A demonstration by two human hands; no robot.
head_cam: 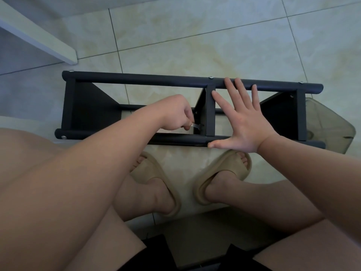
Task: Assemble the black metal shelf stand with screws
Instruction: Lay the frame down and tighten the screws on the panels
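Note:
The black metal shelf stand [136,80] lies on its side on the tiled floor in front of my feet, its long tubes running left to right. Silver screw heads [210,77] show along the far tube. My left hand [175,114] reaches inside the frame and pinches a small silver tool [195,125] against the middle shelf panel [210,114]. My right hand [242,118] lies flat with spread fingers over the frame just right of that panel, fingertips on the far tube, thumb on the near tube.
A translucent grey plastic container [330,124] sits on the floor at the stand's right end. A white furniture edge [39,36] runs across the upper left. My feet in beige slippers [222,177] stand just behind the near tube.

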